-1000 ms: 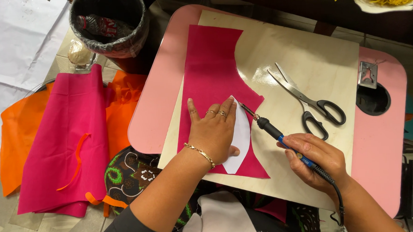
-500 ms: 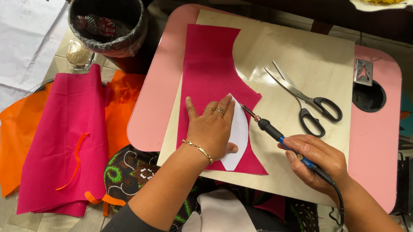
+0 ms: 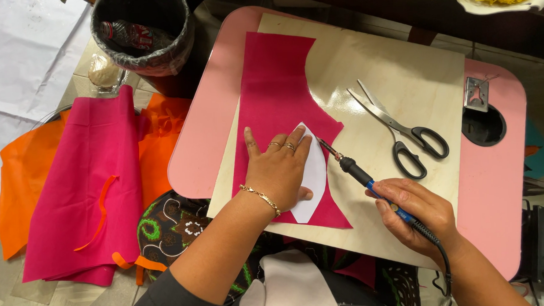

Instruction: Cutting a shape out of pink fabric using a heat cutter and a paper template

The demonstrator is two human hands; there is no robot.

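Two bare hands share the work on a pale wooden board [image 3: 396,62] that lies across a pink lap table with rounded corners [image 3: 499,180]. The left hand [image 3: 279,171] lies flat with fingers spread wide, pressing a white curved paper template [image 3: 314,175] down onto a magenta cut piece of fabric [image 3: 275,91] spread on the board; the template shows only along the hand's right edge, the rest hidden beneath the palm. The right hand [image 3: 418,214] is closed around the blue and black handle of a corded heated cutting tool [image 3: 361,173], fingers wrapped in a pen-like grip, and its thin metal tip sits at the upper edge of the template, just beside the left fingertips. Done well, this tracing seems to call for steady downward pressure so the template cannot slide, a tip kept tight against the paper's curve, and fingertips held well back from the hot metal. Black-handled steel scissors [image 3: 406,135] lie open on the board to the right, well apart from the tool. Off the table to the left lie a folded magenta cloth [image 3: 84,192] over orange fabric [image 3: 20,201], with a lined black bin [image 3: 141,30] above them.
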